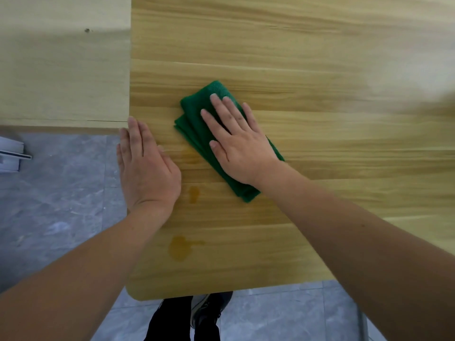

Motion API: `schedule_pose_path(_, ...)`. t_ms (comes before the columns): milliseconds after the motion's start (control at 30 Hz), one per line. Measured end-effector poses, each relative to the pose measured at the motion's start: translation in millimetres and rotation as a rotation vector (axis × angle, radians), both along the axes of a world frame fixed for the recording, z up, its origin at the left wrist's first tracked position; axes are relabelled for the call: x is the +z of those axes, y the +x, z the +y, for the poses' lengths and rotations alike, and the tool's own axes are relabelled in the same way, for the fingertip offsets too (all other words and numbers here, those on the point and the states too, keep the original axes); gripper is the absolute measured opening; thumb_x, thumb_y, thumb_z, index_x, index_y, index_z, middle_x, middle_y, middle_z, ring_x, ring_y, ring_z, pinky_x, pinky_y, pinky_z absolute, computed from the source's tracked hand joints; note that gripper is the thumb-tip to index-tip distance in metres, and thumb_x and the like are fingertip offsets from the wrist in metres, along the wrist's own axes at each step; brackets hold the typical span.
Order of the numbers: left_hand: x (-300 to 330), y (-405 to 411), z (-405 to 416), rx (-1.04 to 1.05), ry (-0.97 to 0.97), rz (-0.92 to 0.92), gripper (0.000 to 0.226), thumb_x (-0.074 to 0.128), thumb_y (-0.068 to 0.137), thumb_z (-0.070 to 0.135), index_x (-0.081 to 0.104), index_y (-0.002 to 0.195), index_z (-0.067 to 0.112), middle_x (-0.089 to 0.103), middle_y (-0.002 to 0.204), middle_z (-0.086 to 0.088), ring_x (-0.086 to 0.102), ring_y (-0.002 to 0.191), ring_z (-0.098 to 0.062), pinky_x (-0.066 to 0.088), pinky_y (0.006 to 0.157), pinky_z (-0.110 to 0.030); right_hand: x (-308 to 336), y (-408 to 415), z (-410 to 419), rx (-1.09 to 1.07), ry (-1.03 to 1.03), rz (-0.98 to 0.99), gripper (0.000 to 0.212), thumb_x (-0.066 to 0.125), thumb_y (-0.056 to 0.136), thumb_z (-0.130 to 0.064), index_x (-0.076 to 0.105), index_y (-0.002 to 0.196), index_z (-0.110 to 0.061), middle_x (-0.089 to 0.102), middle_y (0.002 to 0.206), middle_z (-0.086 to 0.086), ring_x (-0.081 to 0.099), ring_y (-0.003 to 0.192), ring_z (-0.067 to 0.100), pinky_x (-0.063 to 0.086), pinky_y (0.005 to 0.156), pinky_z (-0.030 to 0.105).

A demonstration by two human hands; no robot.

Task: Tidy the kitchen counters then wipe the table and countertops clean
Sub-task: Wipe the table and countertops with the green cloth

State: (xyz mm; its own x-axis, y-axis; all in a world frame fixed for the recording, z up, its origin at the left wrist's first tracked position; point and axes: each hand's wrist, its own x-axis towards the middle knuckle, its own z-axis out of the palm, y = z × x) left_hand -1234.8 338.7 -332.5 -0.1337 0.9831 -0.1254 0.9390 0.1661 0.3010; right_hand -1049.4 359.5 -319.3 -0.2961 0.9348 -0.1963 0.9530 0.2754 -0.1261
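A folded green cloth (197, 124) lies on the light wooden table (307, 70), near its left edge. My right hand (236, 141) presses flat on the cloth with straight, spread fingers. At the table's left edge my left hand (145, 166) rests flat, fingers straight and together, holding nothing. Two amber liquid stains mark the wood on the near side: a small one (194, 193) just below the cloth and a larger one (181, 247) closer to the front edge.
A paler wooden surface (61, 70) adjoins the table on the left. Grey tiled floor (54, 193) shows below it, with a white object (11, 153) at the far left. My shoe (206, 308) is under the table's front edge.
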Motion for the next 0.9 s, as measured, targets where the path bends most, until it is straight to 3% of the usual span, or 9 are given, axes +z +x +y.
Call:
schedule_pose_path(133,0,-1,0,0.007,0.004,-0.013,0.056,0.020,0.104,0.025,0.010,0.156,0.008,0.004,0.165,-0.004,0.001,0.151,-0.022,0.004,0.123,-0.037,-5,-13,-5,-0.194,-0.004,0.035,0.058,0.012,0.103,-0.042,0.002,0.155,-0.018,-0.008,0.162,0.004,-0.012,0.148,0.020,-0.004,0.120,0.046)
schedule_pose_path(467,-2,-6,1,-0.003,0.033,-0.096,0.062,0.020,0.097,0.025,0.014,0.156,0.009,0.008,0.164,-0.004,0.003,0.151,-0.020,0.005,0.123,-0.036,-3,-19,57,0.117,-0.015,-0.031,0.059,0.011,0.102,-0.043,0.000,0.155,-0.020,-0.010,0.162,0.002,-0.012,0.148,0.018,-0.002,0.121,0.042)
schedule_pose_path(633,-3,-8,0,0.004,0.032,-0.130,0.061,0.029,0.097,0.018,0.015,0.156,0.009,0.008,0.164,-0.003,0.004,0.151,-0.020,0.006,0.123,-0.036,-2,-20,56,0.155,-0.023,-0.030,0.059,0.012,0.102,-0.044,0.000,0.155,-0.021,-0.009,0.162,0.001,-0.012,0.148,0.018,-0.003,0.121,0.042)
schedule_pose_path(700,0,-9,-1,0.003,0.028,-0.152,0.060,0.031,0.097,0.014,0.016,0.155,0.009,0.009,0.164,-0.004,0.005,0.151,-0.019,0.008,0.123,-0.036,-2,-22,50,0.074,-0.020,0.004,0.059,0.012,0.102,-0.046,0.001,0.155,-0.022,-0.008,0.162,-0.001,-0.011,0.149,0.017,-0.003,0.121,0.043)
schedule_pose_path(800,6,-15,-3,-0.007,0.019,-0.247,0.057,0.030,0.101,0.011,0.016,0.156,0.008,0.009,0.164,-0.003,0.006,0.151,-0.015,0.011,0.123,-0.032,-3,-27,44,-0.212,-0.036,0.061,0.062,0.008,0.102,-0.048,-0.004,0.155,-0.018,-0.011,0.162,0.003,-0.011,0.148,0.019,-0.006,0.121,0.042)
schedule_pose_path(900,10,-30,-13,0.000,-0.040,-0.332,0.055,0.027,0.106,0.023,0.008,0.157,0.012,0.006,0.165,-0.001,0.005,0.150,-0.012,0.009,0.117,-0.022,-5,-32,49,-0.323,-0.070,0.064,0.062,0.009,0.102,-0.046,-0.002,0.155,-0.016,-0.009,0.162,0.001,-0.011,0.149,0.019,-0.006,0.121,0.042)
